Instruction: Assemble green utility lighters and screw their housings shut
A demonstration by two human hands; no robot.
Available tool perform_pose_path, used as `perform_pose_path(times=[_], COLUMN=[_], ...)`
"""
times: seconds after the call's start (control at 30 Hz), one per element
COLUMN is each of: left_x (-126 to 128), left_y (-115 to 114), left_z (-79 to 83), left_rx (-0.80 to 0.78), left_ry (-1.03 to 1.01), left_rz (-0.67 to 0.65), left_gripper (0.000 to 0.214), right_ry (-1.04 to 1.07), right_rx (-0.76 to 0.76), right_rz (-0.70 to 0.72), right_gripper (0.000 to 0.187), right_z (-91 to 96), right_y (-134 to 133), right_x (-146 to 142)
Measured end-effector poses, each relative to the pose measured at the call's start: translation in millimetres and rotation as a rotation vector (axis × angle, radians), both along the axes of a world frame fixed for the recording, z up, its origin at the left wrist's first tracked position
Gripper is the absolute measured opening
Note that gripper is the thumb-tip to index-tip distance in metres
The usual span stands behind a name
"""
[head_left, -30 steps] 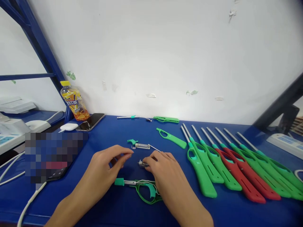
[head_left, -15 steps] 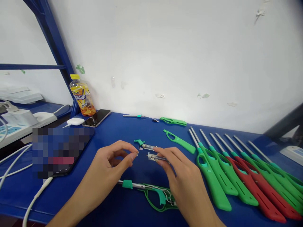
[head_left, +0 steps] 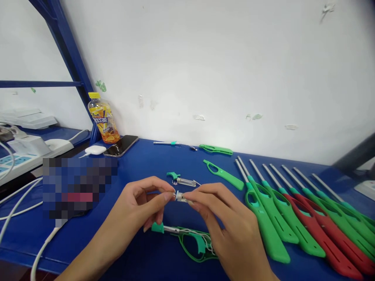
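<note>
Between the fingertips of my right hand (head_left: pixel 227 212) is a small clear lighter fuel tank (head_left: pixel 181 196), its valve end pointing left. My left hand (head_left: pixel 143 205) pinches a tiny pale piece against that valve end; the fingers mostly hide it. Below the hands lies an opened green lighter shell (head_left: pixel 187 253) with a metal tube, a teal trigger (head_left: pixel 200 244) and white wires, partly covered by my right hand. Just beyond the fingers, another clear tank (head_left: pixel 186 182) rests near a loose teal trigger (head_left: pixel 173 175).
Several green lighters (head_left: pixel 268 230) and red lighters (head_left: pixel 319 240) lie in a row at right. Green shell halves (head_left: pixel 228 177) and a metal tube (head_left: pixel 164 143) are near the wall. At left are a drink bottle (head_left: pixel 104 121), a phone (head_left: pixel 121 146), a blurred-out device and white cables (head_left: pixel 43 249).
My left hand has moved right, bringing its pinched fingertips to the tank's valve end. The right fingers have shifted slightly along the tank, now hiding more of it.
</note>
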State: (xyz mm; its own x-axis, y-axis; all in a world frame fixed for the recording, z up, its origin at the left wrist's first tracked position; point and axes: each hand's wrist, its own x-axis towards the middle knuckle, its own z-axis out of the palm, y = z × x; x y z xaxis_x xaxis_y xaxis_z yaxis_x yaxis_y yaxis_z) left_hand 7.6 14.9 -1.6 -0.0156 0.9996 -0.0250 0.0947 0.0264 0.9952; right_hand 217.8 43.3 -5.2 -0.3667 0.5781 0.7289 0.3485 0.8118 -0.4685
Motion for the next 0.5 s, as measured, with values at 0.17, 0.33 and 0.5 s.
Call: perform_pose_path(times=[0.17,0.33,0.5], left_x=[3,4,3], left_y=[-1,-3,-4], left_z=[-0.3,2.3,2.8], left_rx=[0.051,0.082,0.06], left_ry=[-0.08,-0.118,-0.161], left_rz=[-0.027,-0.064,-0.122], left_gripper=[0.027,0.023,0.025], right_ry=[-0.012,-0.046,-0.111], right_rx=[-0.011,-0.006,0.033], right_rz=[0.022,0.028,0.031], right_gripper=[0.032,0.034,0.039], right_z=[-2.9,-5.9,-12.6], right_y=[0,1,2], right_x=[-1,0,2])
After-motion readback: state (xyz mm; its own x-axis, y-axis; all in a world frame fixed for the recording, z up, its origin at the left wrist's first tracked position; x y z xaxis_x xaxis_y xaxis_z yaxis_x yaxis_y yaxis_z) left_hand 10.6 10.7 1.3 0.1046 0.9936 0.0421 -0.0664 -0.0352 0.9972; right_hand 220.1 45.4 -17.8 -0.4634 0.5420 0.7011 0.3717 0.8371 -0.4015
